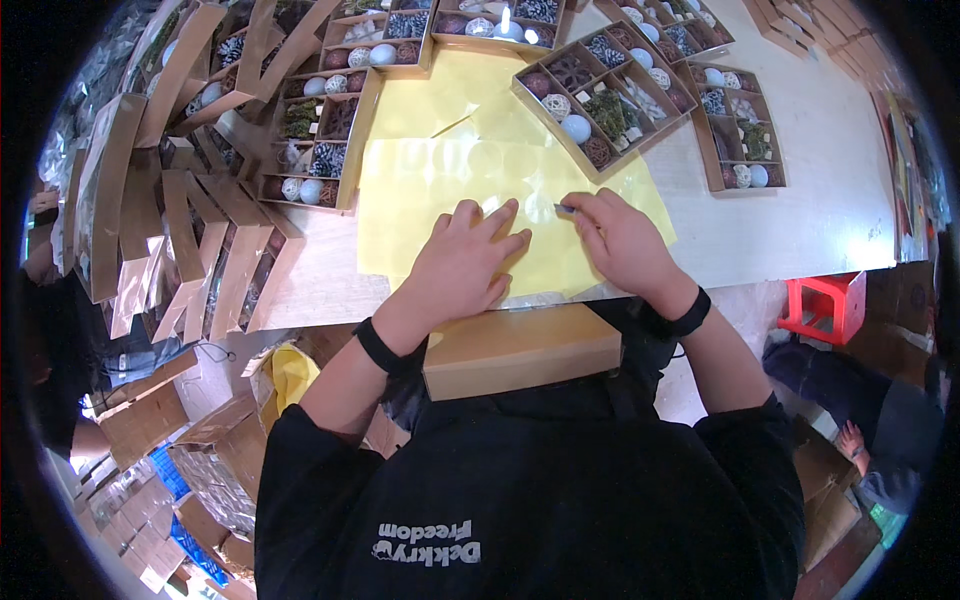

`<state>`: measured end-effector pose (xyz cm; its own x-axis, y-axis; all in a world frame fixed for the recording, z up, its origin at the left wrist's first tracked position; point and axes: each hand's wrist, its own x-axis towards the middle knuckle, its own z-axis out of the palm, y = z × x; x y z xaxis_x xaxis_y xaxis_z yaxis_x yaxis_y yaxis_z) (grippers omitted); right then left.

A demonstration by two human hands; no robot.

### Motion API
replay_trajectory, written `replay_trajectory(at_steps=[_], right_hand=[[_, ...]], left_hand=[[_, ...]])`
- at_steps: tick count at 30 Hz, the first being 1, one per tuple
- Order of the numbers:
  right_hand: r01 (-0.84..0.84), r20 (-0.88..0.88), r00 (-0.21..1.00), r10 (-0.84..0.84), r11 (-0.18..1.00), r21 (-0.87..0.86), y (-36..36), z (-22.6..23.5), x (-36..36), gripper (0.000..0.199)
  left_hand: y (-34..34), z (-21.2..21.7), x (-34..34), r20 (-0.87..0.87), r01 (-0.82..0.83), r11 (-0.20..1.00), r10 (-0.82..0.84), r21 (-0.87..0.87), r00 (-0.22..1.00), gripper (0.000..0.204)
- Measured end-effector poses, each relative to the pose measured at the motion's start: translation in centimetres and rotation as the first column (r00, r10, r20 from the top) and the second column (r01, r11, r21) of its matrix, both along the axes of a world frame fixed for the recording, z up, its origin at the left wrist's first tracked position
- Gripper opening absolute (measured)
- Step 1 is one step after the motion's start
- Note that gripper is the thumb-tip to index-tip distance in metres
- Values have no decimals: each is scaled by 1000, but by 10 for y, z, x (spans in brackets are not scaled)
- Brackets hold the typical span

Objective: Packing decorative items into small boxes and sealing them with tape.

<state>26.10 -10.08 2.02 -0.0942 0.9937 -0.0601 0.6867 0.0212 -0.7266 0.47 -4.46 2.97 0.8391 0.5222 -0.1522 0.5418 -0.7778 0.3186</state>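
Observation:
Several yellow sheets [400,200] with clear round shapes on them lie on the table in front of me. Fingers spread, my left hand [465,255] rests on the near part of these sheets. My right hand [620,235] pinches a small flat grey piece [564,208] between thumb and forefinger, just over the paper. It is too small to tell its kind. Between my forearms, below the table edge, a closed brown cardboard box [520,350] sits at my lap. A divided box of decorations [605,100], with balls, cones and moss, lies tilted over the sheets' far right corner.
More divided decoration boxes [320,140] stand along the far and left sides, many upright in a row [190,230]. Another lies to the right [740,130]. Right of the table is a red stool [825,308]; cartons [215,460] fill the floor at left. Another person's hand [852,442] shows at lower right.

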Motion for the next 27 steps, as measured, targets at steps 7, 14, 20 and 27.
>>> replay_trajectory(at_steps=[7,14,20,27], right_hand=[[-163,124,979,165,986,-23,-15,-14,-10,22],[-231,320,924,207,972,37,-11,-17,-17,24],[-142,381,914,135,990,-10,-18,-15,-28,22],[-149,456,881,130,989,4,-15,-13,-35,51]], left_hand=[[0,-2,0,12,9,1000,-9,-14,1000,61],[0,-5,-2,20,0,1000,0,7,1000,64],[-1,-2,0,6,2,1000,-2,-2,1000,63],[-1,-5,-2,26,-1,1000,0,11,1000,62]])
